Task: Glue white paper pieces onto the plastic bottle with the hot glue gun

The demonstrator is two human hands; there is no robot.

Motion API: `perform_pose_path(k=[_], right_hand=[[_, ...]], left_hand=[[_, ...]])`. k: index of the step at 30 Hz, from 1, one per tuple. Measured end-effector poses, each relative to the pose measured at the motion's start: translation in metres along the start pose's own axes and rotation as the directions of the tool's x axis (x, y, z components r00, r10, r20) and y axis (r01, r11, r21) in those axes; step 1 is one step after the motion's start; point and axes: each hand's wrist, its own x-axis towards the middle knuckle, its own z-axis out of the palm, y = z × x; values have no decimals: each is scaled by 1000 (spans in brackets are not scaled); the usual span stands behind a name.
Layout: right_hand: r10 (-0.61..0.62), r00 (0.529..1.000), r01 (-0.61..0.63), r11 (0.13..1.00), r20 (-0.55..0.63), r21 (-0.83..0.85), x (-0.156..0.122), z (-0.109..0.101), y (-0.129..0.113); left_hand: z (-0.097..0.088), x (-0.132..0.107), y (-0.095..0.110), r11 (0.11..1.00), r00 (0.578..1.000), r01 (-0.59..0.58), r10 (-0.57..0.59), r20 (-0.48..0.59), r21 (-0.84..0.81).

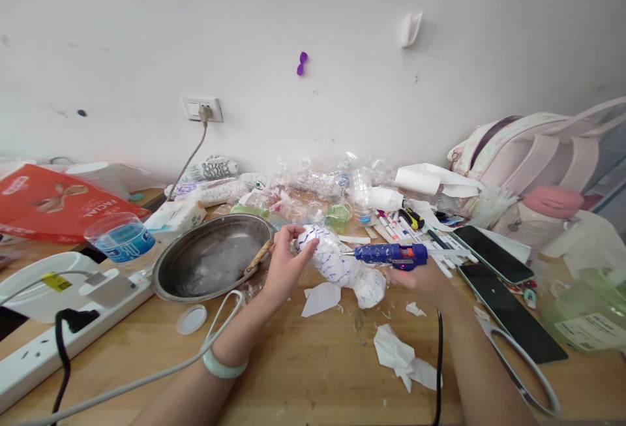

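Observation:
My left hand (288,259) is closed on the upper left end of a white wrapped bundle (337,259) with blue marks, thumb on top. The bundle is lumpy and tapers to a rounded knob at its lower right. In my right hand (415,279) is a blue hot glue gun (391,254), its metal nozzle pointing left at the bundle. A pale glue stick (447,252) sticks out of the gun's back, and a black cord hangs below it. Whether the nozzle touches the bundle I cannot tell.
A metal basin (215,256) stands left of my left hand. A white power strip (73,341) and a grey cable (147,380) lie at the left. Two phones (513,312), scissors (518,361) and markers (386,227) are at the right. Crumpled paper (398,351) lies in front.

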Motion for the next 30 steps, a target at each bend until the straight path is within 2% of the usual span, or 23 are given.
perform_pose_path(k=[2,6,10,14,18,24,30], right_hand=[[39,999,-38,999,27,-13,0,-1,-2],[99,995,-99,995,10,-26,-2,1,-7],[86,996,-85,995,22,-52,-2,3,-11],[72,997,-75,994,-40,-84,-3,3,-15],[68,997,-72,991,-37,-117,-3,2,-15],[129,991,-133,981,-36,-140,-4,1,-15],[50,999,-51,990,-9,-129,-3,3,-15]], left_hand=[[0,0,1,1000,1000,15,-15,-2,12],[0,-1,2,999,1000,25,-25,-1,22],[0,-1,2,999,1000,27,-27,4,24],[0,-1,2,1000,1000,23,-24,3,17],[0,-1,3,1000,1000,7,-6,-13,18],[0,-2,6,998,1000,12,-12,-9,59],[0,-3,7,999,1000,6,-5,-17,54]])
